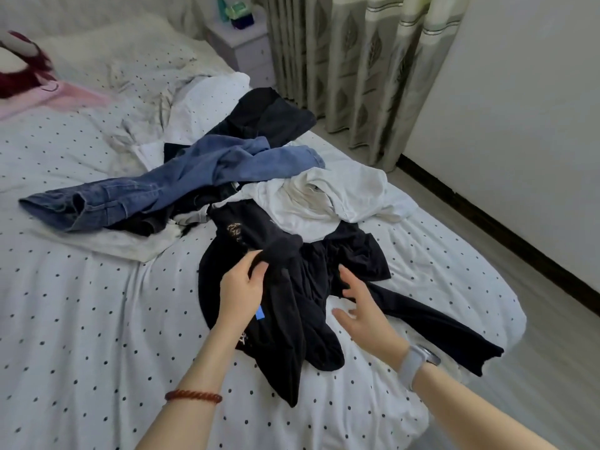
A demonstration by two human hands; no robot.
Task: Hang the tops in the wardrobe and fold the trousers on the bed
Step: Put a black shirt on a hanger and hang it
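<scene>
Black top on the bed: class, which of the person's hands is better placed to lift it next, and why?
Probably the left hand: its fingers already pinch a bunched fold of the black top. The right hand hovers open beside the fabric, gripping nothing, so it would first have to close on the cloth.

Both forearms are left bare. A reddish-brown beaded bracelet is worn at the left wrist, a pale-strapped watch at the right.

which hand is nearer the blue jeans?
Left. The left hand grips the black top just below the blue jeans; the right hand hovers open further right, over the same top.
</scene>
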